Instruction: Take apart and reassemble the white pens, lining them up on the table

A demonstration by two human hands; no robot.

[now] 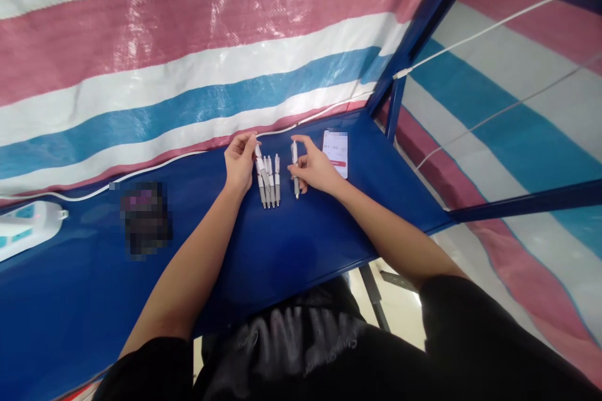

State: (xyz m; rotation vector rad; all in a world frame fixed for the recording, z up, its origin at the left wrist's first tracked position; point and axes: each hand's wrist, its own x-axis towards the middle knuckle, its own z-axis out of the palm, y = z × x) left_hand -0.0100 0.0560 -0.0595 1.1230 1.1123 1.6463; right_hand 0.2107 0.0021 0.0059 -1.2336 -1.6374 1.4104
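The blue, smooth-topped table has its near edge by the person's body. On it, the right hand grips an upright-lying white-and-grey click pen between its fingertips. The left hand pinches the top of a tilted white-and-grey pen, over a close row of similar slim pens between the hands. Just right of the right hand lies a lit, flat phone; beyond the left hand, a thin white cable runs along the striped plastic sheet. The tilted pen could catch its neighbours and splay the row; a loose right-hand pinch could let that pen roll towards the phone.
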